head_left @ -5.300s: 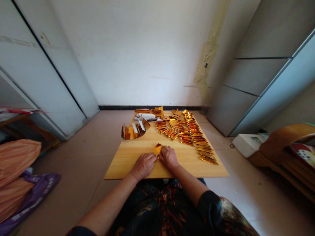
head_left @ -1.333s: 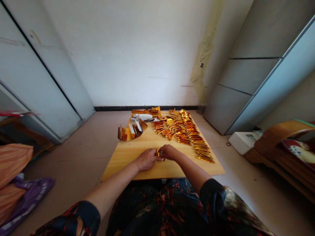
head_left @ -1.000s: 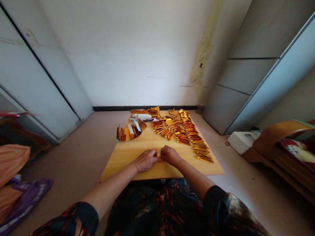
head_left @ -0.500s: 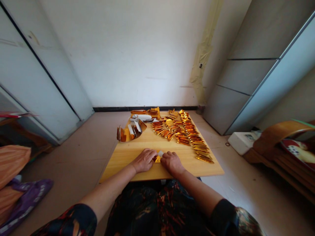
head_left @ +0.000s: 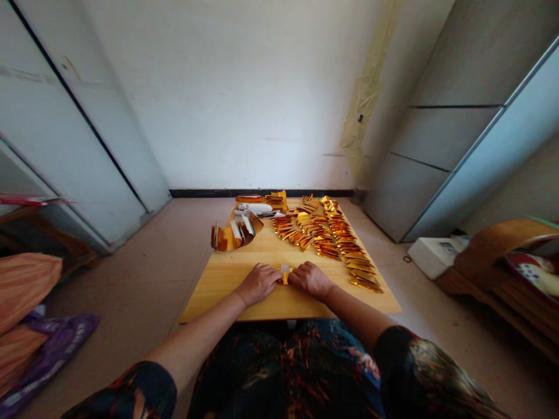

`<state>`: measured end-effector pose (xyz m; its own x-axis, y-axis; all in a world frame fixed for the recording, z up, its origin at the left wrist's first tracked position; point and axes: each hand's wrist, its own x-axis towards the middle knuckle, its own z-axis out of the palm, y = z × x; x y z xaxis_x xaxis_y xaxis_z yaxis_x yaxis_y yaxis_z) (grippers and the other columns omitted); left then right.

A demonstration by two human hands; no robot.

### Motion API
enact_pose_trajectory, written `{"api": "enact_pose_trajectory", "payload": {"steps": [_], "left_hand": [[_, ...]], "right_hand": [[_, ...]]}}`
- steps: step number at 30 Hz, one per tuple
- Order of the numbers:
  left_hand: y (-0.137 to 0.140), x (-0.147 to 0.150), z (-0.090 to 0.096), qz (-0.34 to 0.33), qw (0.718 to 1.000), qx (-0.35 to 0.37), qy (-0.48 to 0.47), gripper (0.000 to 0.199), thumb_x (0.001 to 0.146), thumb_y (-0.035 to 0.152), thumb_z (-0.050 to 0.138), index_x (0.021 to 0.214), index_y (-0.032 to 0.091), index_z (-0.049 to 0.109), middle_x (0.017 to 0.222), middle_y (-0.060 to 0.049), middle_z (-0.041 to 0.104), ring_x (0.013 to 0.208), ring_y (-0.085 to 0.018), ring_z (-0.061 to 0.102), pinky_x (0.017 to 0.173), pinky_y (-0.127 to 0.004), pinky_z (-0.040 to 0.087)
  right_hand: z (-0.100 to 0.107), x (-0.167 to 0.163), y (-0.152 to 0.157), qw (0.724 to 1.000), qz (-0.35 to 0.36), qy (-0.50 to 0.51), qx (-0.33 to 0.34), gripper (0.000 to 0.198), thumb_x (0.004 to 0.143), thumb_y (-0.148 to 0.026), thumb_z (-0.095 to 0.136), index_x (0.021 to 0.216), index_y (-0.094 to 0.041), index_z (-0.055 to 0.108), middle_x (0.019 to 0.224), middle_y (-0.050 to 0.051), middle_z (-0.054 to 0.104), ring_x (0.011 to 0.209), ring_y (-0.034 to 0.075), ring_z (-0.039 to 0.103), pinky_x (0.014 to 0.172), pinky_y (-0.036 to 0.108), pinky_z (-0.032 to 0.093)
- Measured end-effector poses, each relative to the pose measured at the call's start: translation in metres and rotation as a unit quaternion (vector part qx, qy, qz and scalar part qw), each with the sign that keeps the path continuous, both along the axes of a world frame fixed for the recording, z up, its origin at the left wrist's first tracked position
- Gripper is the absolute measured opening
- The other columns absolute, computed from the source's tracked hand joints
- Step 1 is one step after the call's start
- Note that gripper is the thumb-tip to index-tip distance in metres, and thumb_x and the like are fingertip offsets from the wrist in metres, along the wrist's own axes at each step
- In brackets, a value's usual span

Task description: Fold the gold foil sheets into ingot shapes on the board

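Note:
Near the front of the wooden board, my left hand and my right hand pinch opposite sides of one small sheet of gold foil paper. A pale grey patch shows on the sheet's upper part, and its edges are hidden under my fingers. Beyond my right hand, folded gold paper pieces lie in overlapping rows. At the far left of the board rests a curled stack of gold paper sheets, with white undersides showing.
More gold sheets and a white bundle lie at the board's back edge. Orange and purple bags are on the floor at left. At right are a white box, a wooden seat and a grey refrigerator.
The small sheet between my hands has turned or been refolded, with its grey patch now centred at the top. My right hand has shifted slightly. The whole view has moved a little.

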<state>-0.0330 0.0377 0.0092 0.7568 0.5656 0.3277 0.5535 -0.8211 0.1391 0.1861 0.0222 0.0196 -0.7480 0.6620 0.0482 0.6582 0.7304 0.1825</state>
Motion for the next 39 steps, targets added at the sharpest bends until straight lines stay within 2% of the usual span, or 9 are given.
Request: {"api": "enact_pose_trajectory", "payload": {"steps": [4, 8, 15, 20, 24, 27, 31, 35, 39], "left_hand": [[0.003, 0.003, -0.006, -0.013, 0.999, 0.033, 0.000, 0.017, 0.090, 0.017, 0.044, 0.092, 0.019, 0.061, 0.085, -0.004, 0.066, 0.081, -0.017, 0.058, 0.075, -0.030, 0.040], [0.004, 0.004, -0.014, -0.013, 0.998, 0.063, -0.011, 0.021, 0.091, 0.018, 0.040, 0.092, 0.018, 0.061, 0.081, -0.005, 0.064, 0.079, -0.016, 0.056, 0.075, -0.030, 0.040], [0.003, 0.006, -0.016, -0.009, 0.996, 0.087, -0.025, 0.025, 0.092, 0.017, 0.037, 0.096, 0.019, 0.062, 0.077, -0.005, 0.063, 0.073, -0.016, 0.055, 0.072, -0.030, 0.041], [0.003, 0.008, -0.010, 0.007, 0.998, 0.059, -0.035, 0.023, 0.087, 0.015, 0.042, 0.095, 0.019, 0.063, 0.075, -0.004, 0.063, 0.072, -0.016, 0.057, 0.073, -0.030, 0.042], [0.000, 0.005, -0.007, -0.010, 0.998, 0.024, -0.051, 0.020, 0.079, 0.014, 0.051, 0.095, 0.020, 0.062, 0.086, -0.005, 0.066, 0.082, -0.018, 0.060, 0.080, -0.034, 0.041], [0.000, 0.004, -0.009, -0.003, 0.998, 0.015, -0.061, 0.021, 0.079, 0.014, 0.052, 0.097, 0.020, 0.062, 0.088, -0.005, 0.067, 0.083, -0.018, 0.061, 0.081, -0.035, 0.042], [0.004, 0.009, -0.016, 0.050, 0.994, 0.006, -0.097, 0.021, 0.083, 0.011, 0.048, 0.093, 0.020, 0.063, 0.081, -0.004, 0.067, 0.079, -0.017, 0.061, 0.078, -0.032, 0.045], [0.008, 0.015, -0.019, 0.120, 0.981, -0.051, -0.142, 0.024, 0.080, 0.008, 0.049, 0.094, 0.021, 0.064, 0.088, -0.003, 0.069, 0.084, -0.016, 0.061, 0.079, -0.030, 0.047], [0.010, 0.019, -0.016, 0.151, 0.970, -0.103, -0.158, 0.030, 0.078, 0.007, 0.049, 0.100, 0.022, 0.064, 0.093, -0.002, 0.069, 0.087, -0.016, 0.061, 0.080, -0.029, 0.049]], "right_hand": [[-0.003, 0.004, 0.002, 0.999, -0.005, 0.026, 0.020, 0.026, 0.098, -0.021, 0.034, 0.093, -0.016, 0.058, 0.085, 0.006, 0.063, 0.078, 0.016, 0.051, 0.071, 0.030, 0.031], [0.000, 0.002, -0.001, 0.998, -0.039, 0.045, 0.014, 0.021, 0.097, -0.020, 0.039, 0.090, -0.017, 0.059, 0.089, 0.007, 0.064, 0.082, 0.017, 0.050, 0.073, 0.031, 0.031], [0.001, -0.001, -0.004, 0.995, -0.086, 0.059, -0.004, 0.018, 0.096, -0.023, 0.041, 0.096, -0.019, 0.059, 0.099, 0.007, 0.063, 0.092, 0.020, 0.049, 0.075, 0.032, 0.032], [-0.002, -0.001, -0.003, 0.990, -0.113, 0.078, 0.014, 0.019, 0.096, -0.027, 0.043, 0.100, -0.021, 0.061, 0.121, 0.008, 0.054, 0.103, 0.022, 0.044, 0.081, 0.033, 0.032], [-0.003, -0.001, -0.002, 0.992, -0.110, 0.063, -0.004, 0.019, 0.095, -0.026, 0.043, 0.096, -0.021, 0.061, 0.103, 0.007, 0.058, 0.095, 0.020, 0.046, 0.079, 0.032, 0.033], [-0.002, -0.001, -0.001, 0.991, -0.116, 0.066, -0.017, 0.019, 0.096, -0.026, 0.042, 0.098, -0.021, 0.060, 0.097, 0.005, 0.059, 0.092, 0.020, 0.047, 0.078, 0.030, 0.033], [-0.002, -0.002, 0.001, 0.980, -0.165, 0.108, -0.030, 0.022, 0.097, -0.027, 0.039, 0.099, -0.021, 0.060, 0.098, 0.006, 0.059, 0.093, 0.018, 0.049, 0.078, 0.028, 0.033], [-0.002, -0.006, 0.003, 0.965, -0.216, 0.141, -0.046, 0.023, 0.096, -0.028, 0.040, 0.097, -0.020, 0.061, 0.099, 0.006, 0.060, 0.094, 0.017, 0.050, 0.079, 0.027, 0.033], [-0.001, -0.008, 0.006, 0.956, -0.245, 0.146, -0.062, 0.021, 0.095, -0.026, 0.042, 0.095, -0.019, 0.062, 0.099, 0.006, 0.061, 0.094, 0.017, 0.052, 0.078, 0.027, 0.033]]}}
